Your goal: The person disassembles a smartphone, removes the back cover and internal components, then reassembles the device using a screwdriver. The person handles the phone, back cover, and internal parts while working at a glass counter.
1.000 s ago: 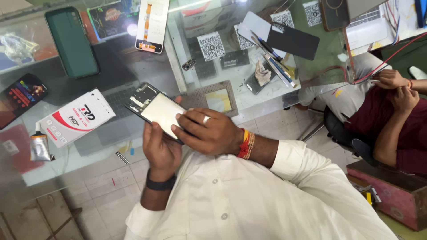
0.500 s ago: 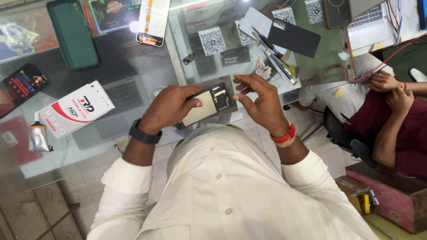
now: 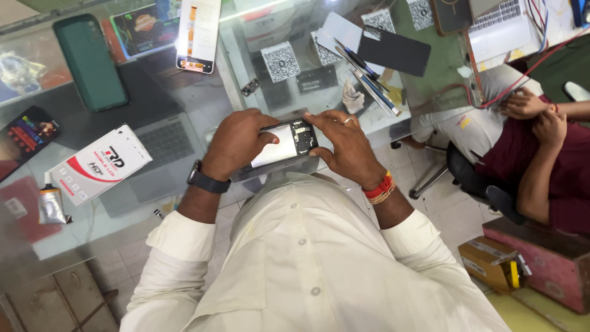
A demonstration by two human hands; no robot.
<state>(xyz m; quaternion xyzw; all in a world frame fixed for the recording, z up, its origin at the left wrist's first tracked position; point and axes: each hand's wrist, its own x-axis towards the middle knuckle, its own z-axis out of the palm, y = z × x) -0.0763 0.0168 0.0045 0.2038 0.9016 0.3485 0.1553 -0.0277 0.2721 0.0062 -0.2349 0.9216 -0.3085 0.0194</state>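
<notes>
An opened mobile phone [image 3: 284,144] with its back cover off shows a pale battery and dark circuit parts. I hold it flat in front of my chest, over the glass counter's near edge [image 3: 184,110]. My left hand [image 3: 236,140] grips its left end, thumb on the battery. My right hand [image 3: 344,142], with a ring and red wrist threads, grips the right end, fingertips on the circuit area. A dark watch sits on my left wrist.
On the glass counter lie a green phone case [image 3: 89,61], a white and red box [image 3: 99,163], a small tube [image 3: 50,206], a long white phone box [image 3: 198,34], a dark panel [image 3: 393,52] and thin tools [image 3: 362,77]. A seated person in maroon [image 3: 553,154] is at right. A cardboard box [image 3: 488,261] is on the floor.
A second ago the phone was at my left with my right hand lying over it. I have brought it to the centre and turned it level, one hand at each end.
</notes>
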